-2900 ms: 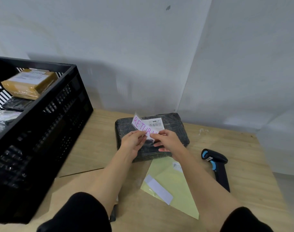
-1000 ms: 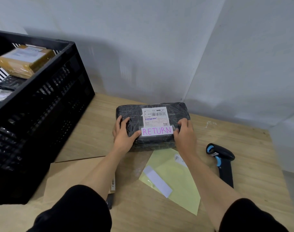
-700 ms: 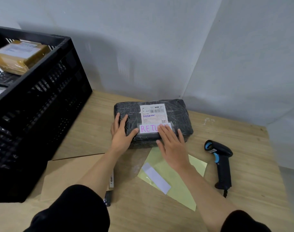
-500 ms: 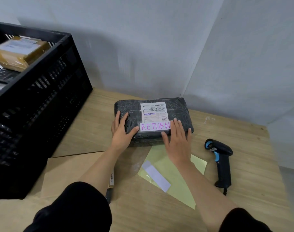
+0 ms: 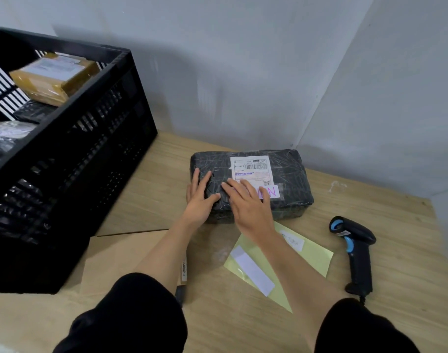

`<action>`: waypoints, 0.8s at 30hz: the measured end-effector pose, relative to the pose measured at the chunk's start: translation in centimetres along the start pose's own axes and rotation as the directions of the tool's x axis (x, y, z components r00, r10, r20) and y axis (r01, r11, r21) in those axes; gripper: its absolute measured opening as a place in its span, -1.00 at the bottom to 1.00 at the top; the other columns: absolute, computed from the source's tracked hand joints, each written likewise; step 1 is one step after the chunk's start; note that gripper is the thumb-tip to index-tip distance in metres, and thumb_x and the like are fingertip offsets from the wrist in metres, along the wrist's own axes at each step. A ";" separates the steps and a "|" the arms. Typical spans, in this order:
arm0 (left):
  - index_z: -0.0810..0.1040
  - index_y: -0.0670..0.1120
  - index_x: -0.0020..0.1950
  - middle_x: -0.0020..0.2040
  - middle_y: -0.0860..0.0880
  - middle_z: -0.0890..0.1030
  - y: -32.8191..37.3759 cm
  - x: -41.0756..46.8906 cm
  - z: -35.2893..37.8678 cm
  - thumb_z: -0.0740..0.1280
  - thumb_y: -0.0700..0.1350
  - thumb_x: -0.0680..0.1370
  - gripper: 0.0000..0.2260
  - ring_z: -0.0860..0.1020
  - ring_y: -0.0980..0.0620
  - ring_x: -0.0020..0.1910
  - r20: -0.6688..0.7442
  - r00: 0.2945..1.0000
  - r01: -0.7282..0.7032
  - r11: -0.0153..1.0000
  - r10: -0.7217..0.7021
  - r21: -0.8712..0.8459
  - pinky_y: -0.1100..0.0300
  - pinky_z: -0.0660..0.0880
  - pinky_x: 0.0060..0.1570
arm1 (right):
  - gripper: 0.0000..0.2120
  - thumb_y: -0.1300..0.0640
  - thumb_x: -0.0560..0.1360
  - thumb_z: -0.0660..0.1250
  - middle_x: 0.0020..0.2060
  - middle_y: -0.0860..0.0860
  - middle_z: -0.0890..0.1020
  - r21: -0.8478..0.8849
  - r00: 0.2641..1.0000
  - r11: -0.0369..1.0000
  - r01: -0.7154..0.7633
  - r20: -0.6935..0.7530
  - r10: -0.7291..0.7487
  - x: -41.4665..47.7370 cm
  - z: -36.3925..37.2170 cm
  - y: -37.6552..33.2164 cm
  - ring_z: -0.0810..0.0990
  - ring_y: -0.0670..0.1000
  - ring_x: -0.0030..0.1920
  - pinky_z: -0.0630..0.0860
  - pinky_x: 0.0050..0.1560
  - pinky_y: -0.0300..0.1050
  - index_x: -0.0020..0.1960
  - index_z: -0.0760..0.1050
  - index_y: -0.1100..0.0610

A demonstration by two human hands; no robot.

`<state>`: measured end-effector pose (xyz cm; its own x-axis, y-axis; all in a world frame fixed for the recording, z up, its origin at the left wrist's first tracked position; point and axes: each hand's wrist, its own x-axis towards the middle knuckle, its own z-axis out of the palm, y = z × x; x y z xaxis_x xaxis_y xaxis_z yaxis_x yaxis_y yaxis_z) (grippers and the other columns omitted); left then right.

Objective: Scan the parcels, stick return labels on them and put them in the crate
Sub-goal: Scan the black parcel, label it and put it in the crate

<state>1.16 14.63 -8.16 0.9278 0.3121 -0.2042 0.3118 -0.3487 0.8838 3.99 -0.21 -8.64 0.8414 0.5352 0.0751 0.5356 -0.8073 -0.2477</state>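
Observation:
A black plastic-wrapped parcel (image 5: 289, 179) lies on the wooden table near the wall, with a white shipping label (image 5: 251, 168) on top. Below that label sits a white return label (image 5: 272, 191) with pink letters. My right hand (image 5: 248, 207) lies flat on the parcel with straight fingers, covering the left part of the return label. My left hand (image 5: 201, 197) rests flat on the parcel's left end, thumb spread. The black crate (image 5: 72, 159) stands at the left and holds a tan parcel (image 5: 52, 77) and dark wrapped parcels.
A yellow label sheet (image 5: 304, 253) with a white strip and one more return label lies in front of the parcel. A black and blue barcode scanner (image 5: 355, 245) lies at the right. Brown cardboard (image 5: 115, 258) lies flat beside the crate.
The return label went from held in both hands onto the parcel. My right hand has since slid left across it, from its right end to its left part. My left hand stayed.

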 end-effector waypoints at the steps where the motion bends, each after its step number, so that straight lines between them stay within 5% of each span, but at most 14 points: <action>1: 0.16 0.07 0.53 0.56 0.15 -0.10 -0.1 0.0 0.0 0.29 -0.16 0.57 -0.44 -0.14 0.01 0.54 -0.001 1.000 -0.006 1.000 0.006 -0.001 -0.02 -0.09 0.50 | -0.56 -0.08 0.65 -0.01 0.52 -0.22 0.17 -0.018 1.000 1.000 0.005 0.011 -0.004 -0.1 0.1 0.5 0.08 -0.09 0.54 -0.08 0.47 0.09 0.52 0.13 -0.19; 6: 0.19 0.10 0.49 0.56 0.06 -0.03 0.0 -0.2 0.9 0.35 -0.15 0.50 -0.39 0.00 -0.02 0.52 -0.181 0.982 0.047 0.998 -0.054 -0.042 0.07 0.02 0.45 | -0.47 -0.20 0.61 0.04 0.55 0.02 0.12 0.002 0.947 0.962 -0.275 -0.175 0.271 -1.8 -0.2 3.9 0.02 0.08 0.56 -0.14 0.52 0.09 0.53 0.17 -0.07; 9: 0.02 0.04 0.53 0.50 -0.10 0.17 0.1 0.1 1.3 0.41 0.00 0.46 -0.23 0.24 -0.15 0.43 -0.240 0.920 0.258 0.939 -0.311 -0.229 0.01 0.24 0.37 | -0.37 -0.20 0.59 0.07 0.54 0.23 0.07 0.288 0.727 0.737 -0.612 -0.161 0.667 -1.5 -1.6 5.7 0.01 0.25 0.53 -0.01 0.51 0.18 0.55 0.09 0.08; 11: 0.05 -0.06 0.51 0.40 -0.15 0.36 0.1 0.5 1.2 0.41 0.14 0.45 -0.21 0.41 -0.16 0.29 -0.177 0.890 0.368 0.892 -0.420 -0.264 0.07 0.36 0.19 | -0.22 -0.23 0.54 0.17 0.52 0.26 0.09 0.442 0.644 0.588 -0.678 -0.030 0.765 -0.9 -2.5 6.4 0.07 0.26 0.51 0.10 0.48 0.18 0.55 -0.02 0.18; 14: 0.22 -0.15 0.40 0.28 -0.13 0.47 0.3 1.2 0.9 0.41 0.15 0.44 -0.32 0.45 -0.05 0.06 -0.160 0.900 0.356 0.895 -0.406 -0.269 0.15 0.38 0.00 | -0.12 -0.20 0.46 0.33 0.44 0.25 0.24 0.486 0.641 0.555 -0.675 0.014 0.767 -0.5 -3.7 6.8 0.22 0.25 0.43 0.29 0.38 0.18 0.52 0.03 0.27; 17: 0.29 -0.14 0.35 0.24 -0.09 0.51 1.1 1.4 -0.1 0.45 0.13 0.42 -0.36 0.51 -0.07 0.14 -0.159 0.920 0.295 0.900 -0.358 -0.321 0.04 0.48 0.15 | -0.15 -0.21 0.36 0.45 0.34 0.23 0.35 0.585 0.598 0.468 -0.663 0.036 0.801 -0.5 -4.9 7.1 0.35 0.23 0.34 0.42 0.27 0.14 0.42 0.23 0.28; 19: 0.34 -0.12 0.34 0.20 -0.06 0.56 2.4 1.3 -1.5 0.48 0.11 0.40 -0.37 0.55 -0.08 0.15 -0.161 0.944 0.215 0.908 -0.288 -0.360 -0.05 0.50 0.18 | -0.33 -0.22 0.32 0.48 0.20 0.17 0.52 0.753 0.559 0.319 -0.575 0.077 0.826 -0.9 -6.3 7.7 0.55 0.13 0.10 0.56 0.04 0.00 0.21 0.45 0.22; 21: 0.38 -0.09 0.34 0.11 0.01 0.61 4.0 0.7 -3.6 0.51 0.08 0.37 -0.37 0.61 0.01 0.07 -0.182 0.965 0.100 0.907 -0.189 -0.410 0.11 0.58 0.02 | -0.44 -0.19 0.31 0.51 0.04 0.07 0.64 0.893 0.556 0.100 -0.438 0.182 0.811 -1.4 -7.9 8.0 0.62 0.01 -0.08 0.55 -0.13 -0.17 0.16 0.54 0.14; 24: 0.42 0.03 0.29 0.02 0.17 0.58 6.6 -1.1 -7.1 0.54 0.15 0.29 -0.36 0.60 0.15 0.01 -0.303 0.951 -0.054 0.935 -0.059 -0.351 0.28 0.56 -0.11 | -0.40 -0.11 0.29 0.54 -0.03 0.00 0.67 0.937 0.653 -0.095 -0.336 0.304 0.693 -2.1 -9.6 7.2 0.65 0.01 -0.06 0.59 -0.04 -0.11 0.23 0.52 0.15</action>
<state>0.76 18.25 0.87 0.8023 0.5851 -0.1187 0.1696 -0.0327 0.9850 6.76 -9.55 -1.33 0.8991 -0.1345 -0.4166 -0.4007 0.1302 -0.9069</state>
